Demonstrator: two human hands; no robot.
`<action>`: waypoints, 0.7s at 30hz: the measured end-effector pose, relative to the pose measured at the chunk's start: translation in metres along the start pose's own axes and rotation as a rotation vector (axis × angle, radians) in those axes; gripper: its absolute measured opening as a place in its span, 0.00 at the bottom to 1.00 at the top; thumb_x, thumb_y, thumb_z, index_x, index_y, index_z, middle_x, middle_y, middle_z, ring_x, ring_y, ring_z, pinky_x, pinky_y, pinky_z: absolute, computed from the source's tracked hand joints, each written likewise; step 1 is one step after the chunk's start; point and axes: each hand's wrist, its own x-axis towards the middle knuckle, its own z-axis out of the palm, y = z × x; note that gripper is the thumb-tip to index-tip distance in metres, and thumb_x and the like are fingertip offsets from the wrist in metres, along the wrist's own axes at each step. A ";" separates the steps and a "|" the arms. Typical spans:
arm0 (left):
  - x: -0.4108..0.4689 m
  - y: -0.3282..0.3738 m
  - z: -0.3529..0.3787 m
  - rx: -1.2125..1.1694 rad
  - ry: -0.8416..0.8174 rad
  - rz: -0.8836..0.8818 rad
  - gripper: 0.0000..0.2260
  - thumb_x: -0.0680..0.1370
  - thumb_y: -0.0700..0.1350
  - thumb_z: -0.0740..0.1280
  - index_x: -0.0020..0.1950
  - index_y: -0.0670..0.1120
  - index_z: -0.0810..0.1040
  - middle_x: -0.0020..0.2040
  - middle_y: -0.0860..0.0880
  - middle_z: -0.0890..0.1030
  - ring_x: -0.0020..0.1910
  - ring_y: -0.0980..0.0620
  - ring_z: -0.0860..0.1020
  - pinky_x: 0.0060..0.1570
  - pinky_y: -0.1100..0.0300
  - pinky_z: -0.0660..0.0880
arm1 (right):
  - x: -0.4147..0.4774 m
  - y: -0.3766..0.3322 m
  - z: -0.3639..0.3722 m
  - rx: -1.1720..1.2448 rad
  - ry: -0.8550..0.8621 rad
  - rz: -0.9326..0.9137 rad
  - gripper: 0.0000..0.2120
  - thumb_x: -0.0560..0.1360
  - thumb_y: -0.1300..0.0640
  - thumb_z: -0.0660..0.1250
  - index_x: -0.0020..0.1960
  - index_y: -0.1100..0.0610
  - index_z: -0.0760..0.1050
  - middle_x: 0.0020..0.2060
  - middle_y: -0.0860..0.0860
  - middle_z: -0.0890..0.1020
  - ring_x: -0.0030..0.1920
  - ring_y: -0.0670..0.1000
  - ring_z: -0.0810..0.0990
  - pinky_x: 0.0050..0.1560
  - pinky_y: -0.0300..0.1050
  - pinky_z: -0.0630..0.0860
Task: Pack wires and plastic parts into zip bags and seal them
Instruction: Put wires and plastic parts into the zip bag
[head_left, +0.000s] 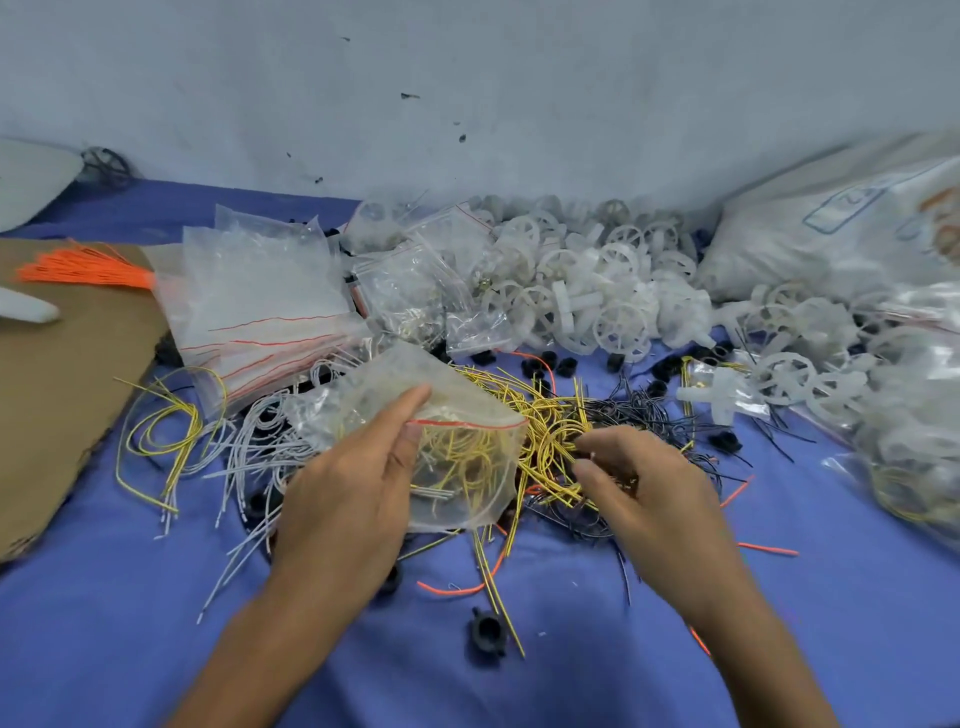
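Observation:
My left hand (353, 488) holds a clear zip bag (457, 457) with a red seal line, thumb and forefinger pinching its open mouth; yellow wires show through it. My right hand (639, 483) reaches with curled fingers into the heap of yellow wires (550, 421) just right of the bag; its fingertips are among the strands, and whether they pinch any is unclear. Black wires (649, 415) lie beyond, white wires (254, 447) to the left. A pile of white plastic wheels (587, 280) sits at the back.
A stack of empty zip bags (260, 291) lies at back left beside brown cardboard (67, 374) with orange wires (83, 267). Filled bags (909, 447) crowd the right edge. A black plastic part (487, 634) and stray wires lie on the blue cloth (156, 623).

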 end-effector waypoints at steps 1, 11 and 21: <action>0.000 0.001 0.001 -0.006 0.000 0.001 0.19 0.81 0.56 0.54 0.69 0.57 0.75 0.44 0.45 0.84 0.42 0.40 0.80 0.39 0.52 0.73 | 0.001 0.015 -0.005 -0.220 -0.047 0.078 0.10 0.76 0.48 0.68 0.57 0.44 0.77 0.52 0.42 0.78 0.55 0.49 0.75 0.55 0.43 0.72; 0.000 0.001 0.008 0.012 -0.045 -0.007 0.18 0.81 0.59 0.53 0.69 0.61 0.72 0.47 0.49 0.84 0.44 0.41 0.80 0.40 0.51 0.75 | 0.002 0.039 -0.010 -0.125 0.138 0.083 0.02 0.79 0.53 0.63 0.50 0.47 0.74 0.43 0.41 0.79 0.46 0.47 0.76 0.43 0.45 0.67; 0.003 0.010 0.007 0.021 -0.084 -0.007 0.19 0.82 0.59 0.51 0.69 0.59 0.74 0.40 0.46 0.82 0.41 0.41 0.79 0.39 0.49 0.75 | -0.003 -0.020 -0.023 0.750 -0.036 -0.054 0.08 0.79 0.55 0.62 0.51 0.50 0.80 0.31 0.51 0.77 0.31 0.52 0.77 0.32 0.43 0.76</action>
